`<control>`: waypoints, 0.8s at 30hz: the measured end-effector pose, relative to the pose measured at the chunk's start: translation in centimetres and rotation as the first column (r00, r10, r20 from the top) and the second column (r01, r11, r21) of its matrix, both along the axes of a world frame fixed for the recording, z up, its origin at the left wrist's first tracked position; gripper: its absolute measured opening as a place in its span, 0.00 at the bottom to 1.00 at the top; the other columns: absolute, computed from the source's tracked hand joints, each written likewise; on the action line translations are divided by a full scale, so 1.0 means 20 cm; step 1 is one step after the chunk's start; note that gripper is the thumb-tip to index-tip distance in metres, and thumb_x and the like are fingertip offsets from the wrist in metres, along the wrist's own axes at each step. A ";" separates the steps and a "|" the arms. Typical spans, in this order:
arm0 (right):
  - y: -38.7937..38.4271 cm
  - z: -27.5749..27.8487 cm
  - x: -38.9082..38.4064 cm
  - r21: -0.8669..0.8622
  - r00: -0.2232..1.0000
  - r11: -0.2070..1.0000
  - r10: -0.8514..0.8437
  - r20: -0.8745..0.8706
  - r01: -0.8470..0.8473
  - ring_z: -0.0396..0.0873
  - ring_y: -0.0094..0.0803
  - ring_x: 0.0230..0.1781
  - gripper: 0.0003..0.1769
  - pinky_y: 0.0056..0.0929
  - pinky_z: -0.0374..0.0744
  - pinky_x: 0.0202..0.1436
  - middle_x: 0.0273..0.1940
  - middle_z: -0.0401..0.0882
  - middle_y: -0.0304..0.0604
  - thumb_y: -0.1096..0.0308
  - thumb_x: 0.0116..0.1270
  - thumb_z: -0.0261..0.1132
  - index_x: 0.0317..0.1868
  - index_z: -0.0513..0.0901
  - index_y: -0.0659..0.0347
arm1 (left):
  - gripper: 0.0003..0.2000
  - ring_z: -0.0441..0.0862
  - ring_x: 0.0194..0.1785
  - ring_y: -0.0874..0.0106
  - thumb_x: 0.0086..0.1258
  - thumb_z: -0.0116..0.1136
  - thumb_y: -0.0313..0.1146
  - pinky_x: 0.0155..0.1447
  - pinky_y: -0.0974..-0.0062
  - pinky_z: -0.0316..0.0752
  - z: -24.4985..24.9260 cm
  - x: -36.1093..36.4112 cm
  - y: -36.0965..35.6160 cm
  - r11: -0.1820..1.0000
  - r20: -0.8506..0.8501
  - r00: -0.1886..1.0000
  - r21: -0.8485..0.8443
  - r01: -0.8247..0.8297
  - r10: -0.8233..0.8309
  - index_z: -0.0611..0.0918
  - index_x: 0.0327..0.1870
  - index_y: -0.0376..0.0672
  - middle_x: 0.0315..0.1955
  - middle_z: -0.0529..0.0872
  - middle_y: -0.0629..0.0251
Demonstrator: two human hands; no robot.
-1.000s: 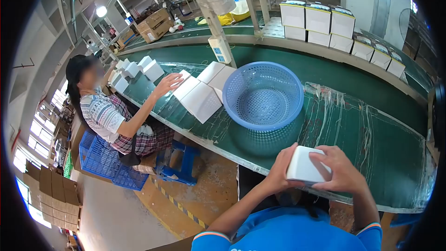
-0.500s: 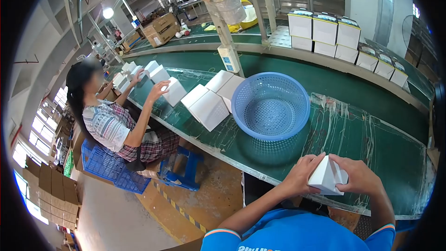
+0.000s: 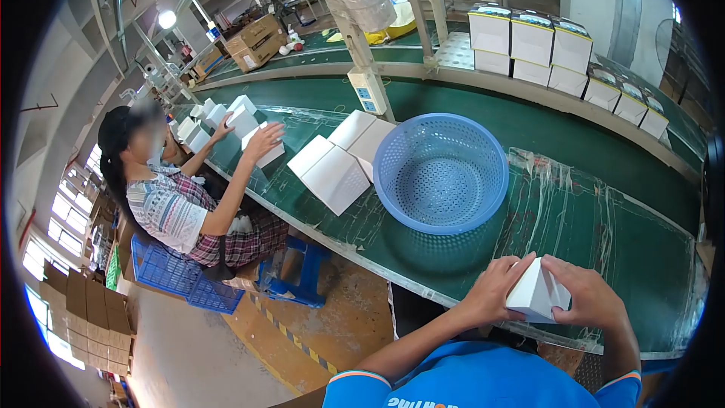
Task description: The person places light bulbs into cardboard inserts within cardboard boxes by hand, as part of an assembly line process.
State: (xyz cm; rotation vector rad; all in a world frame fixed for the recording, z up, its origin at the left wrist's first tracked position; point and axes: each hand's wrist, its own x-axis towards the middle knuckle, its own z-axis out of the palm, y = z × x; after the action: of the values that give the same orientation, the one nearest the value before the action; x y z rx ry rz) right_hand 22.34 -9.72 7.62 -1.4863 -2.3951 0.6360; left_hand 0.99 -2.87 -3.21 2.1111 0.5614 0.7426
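A white box is held between my two hands near the front edge of the green work table. My left hand wraps its left side, with the fingers over the top. On its right side, my right hand grips with the thumb low and the fingers at the upper edge. Part of the box is hidden by my fingers. Beyond my hands stands a blue plastic basket with a perforated wall; nothing shows inside it. Several white boxes are grouped just left of the basket.
A co-worker sits at the left, hands on white boxes. Packed boxes line the ledge at the back right. A post with a socket panel rises behind the basket. Tape strips cover the table.
My hands and the box have barely shifted. The co-worker's nearer hand has lifted slightly and its fingers have spread. The whole view has tilted a little.
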 end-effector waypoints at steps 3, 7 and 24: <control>0.00 0.03 -0.03 -0.029 1.000 1.000 0.002 0.006 -0.002 0.72 0.53 0.63 0.48 0.41 0.74 0.65 0.64 0.69 0.62 0.65 0.41 0.72 0.67 0.65 0.66 | 0.55 0.67 0.62 0.51 0.39 0.79 0.33 0.67 0.58 0.63 0.01 -0.01 0.00 1.000 0.000 1.000 -0.009 0.006 -0.006 0.58 0.74 0.40 0.60 0.69 0.50; 0.00 0.04 -0.04 -0.044 0.999 0.999 -0.020 0.031 0.021 0.71 0.52 0.64 0.49 0.41 0.72 0.66 0.65 0.68 0.62 0.65 0.41 0.72 0.67 0.65 0.66 | 0.55 0.66 0.62 0.50 0.39 0.79 0.33 0.67 0.58 0.63 0.01 -0.01 -0.01 1.000 0.009 1.000 -0.002 -0.008 0.008 0.58 0.74 0.40 0.59 0.68 0.49; -0.03 0.07 -0.05 -0.036 0.991 0.997 0.076 0.106 -0.073 0.66 0.63 0.65 0.51 0.45 0.72 0.66 0.65 0.61 0.73 0.73 0.45 0.71 0.71 0.57 0.71 | 0.55 0.67 0.61 0.50 0.39 0.79 0.34 0.66 0.57 0.64 0.03 0.01 -0.03 0.999 0.001 1.000 0.033 -0.032 0.032 0.59 0.74 0.42 0.58 0.69 0.49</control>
State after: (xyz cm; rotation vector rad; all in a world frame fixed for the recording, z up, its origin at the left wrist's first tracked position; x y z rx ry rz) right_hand 21.39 -10.32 8.99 -1.4855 -2.5433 0.6283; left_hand 1.11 -3.53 -2.66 2.1366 0.5875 0.7744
